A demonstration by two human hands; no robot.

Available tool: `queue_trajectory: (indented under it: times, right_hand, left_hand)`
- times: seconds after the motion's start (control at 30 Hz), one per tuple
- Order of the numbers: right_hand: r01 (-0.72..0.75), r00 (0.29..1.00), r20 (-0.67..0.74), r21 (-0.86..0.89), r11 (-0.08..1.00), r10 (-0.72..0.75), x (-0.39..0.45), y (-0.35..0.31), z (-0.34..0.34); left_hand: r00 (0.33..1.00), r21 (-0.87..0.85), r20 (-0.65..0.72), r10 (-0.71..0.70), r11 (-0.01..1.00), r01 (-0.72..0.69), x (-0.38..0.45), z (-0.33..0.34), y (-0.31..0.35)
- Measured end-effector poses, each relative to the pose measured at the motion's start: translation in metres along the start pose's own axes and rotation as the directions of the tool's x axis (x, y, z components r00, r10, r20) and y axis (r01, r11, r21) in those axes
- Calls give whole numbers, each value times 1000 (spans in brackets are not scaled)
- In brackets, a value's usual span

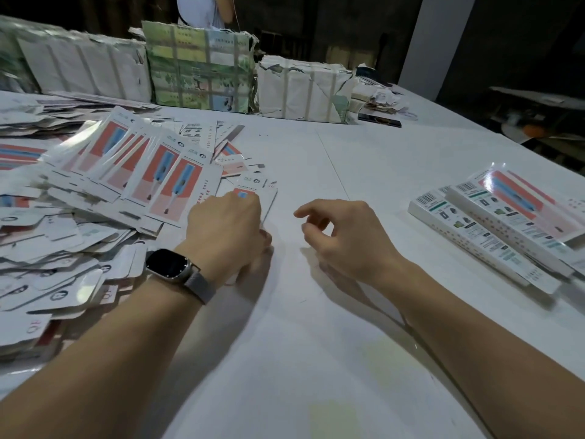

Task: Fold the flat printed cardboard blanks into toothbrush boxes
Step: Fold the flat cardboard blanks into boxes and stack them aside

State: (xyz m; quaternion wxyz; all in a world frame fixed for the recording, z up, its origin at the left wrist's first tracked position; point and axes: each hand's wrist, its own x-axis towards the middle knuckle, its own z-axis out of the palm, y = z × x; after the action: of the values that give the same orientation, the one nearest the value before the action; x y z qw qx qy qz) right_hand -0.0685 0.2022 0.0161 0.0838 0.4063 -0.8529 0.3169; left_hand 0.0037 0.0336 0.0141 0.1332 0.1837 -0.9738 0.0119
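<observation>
A big heap of flat printed blanks (95, 191), white with red and blue toothbrush panels, covers the left of the white table (348, 160). My left hand (224, 229), with a watch on its wrist, grips one blank (262, 193) at the heap's right edge; the blank's far end sticks out beyond my fingers. My right hand (345, 236) hovers just right of it above the table, fingers loosely curled, holding nothing. At the right lie folded boxes (493, 223) side by side, barcodes facing up.
Wrapped, strapped bundles (202, 68) stand in a row along the table's far side, with a smaller bundle (304, 90) beside them. A person (202, 11) stands behind them. Loose paper scraps and a dark flat object (380, 118) lie at the back right.
</observation>
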Motion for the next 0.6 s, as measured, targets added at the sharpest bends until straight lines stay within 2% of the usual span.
queue_trajectory:
  times: [0.13, 0.2, 0.27, 0.33, 0.4, 0.43, 0.5, 0.6]
  right_hand:
    - [33, 997, -71, 16, 999, -31, 1, 2, 1]
    - [33, 988, -151, 81, 996, -21, 2, 4, 0]
    - [20, 970, -243, 172, 985, 22, 6, 6, -4]
    - [4, 945, -315, 282, 960, 88, 11, 9, -10]
    - [-9, 923, -358, 340, 940, 138, 15, 12, -18]
    - [-17, 917, -369, 343, 939, 151, 15, 14, -22]
    - [-30, 915, -371, 327, 945, 157, 16, 18, -28]
    - [-15, 930, -345, 304, 953, 125, 17, 23, -29]
  left_hand:
    - [991, -108, -108, 73, 991, -85, 1, -7, -1]
    - [970, -217, -232, 74, 968, -126, 0, -11, -4]
    - [935, -381, -351, 58, 903, -199, -1, -17, -3]
    - [948, -637, -316, 30, 734, -235, -3, -23, 3]
    - [990, -868, -129, 64, 474, -144, -8, -27, 10]
    - [994, -931, -31, 107, 359, -68, -10, -27, 13]
    - [970, -979, 110, 217, 191, 68, -15, -27, 19]
    - [932, -985, 173, 319, 38, 169, -17, -25, 26]
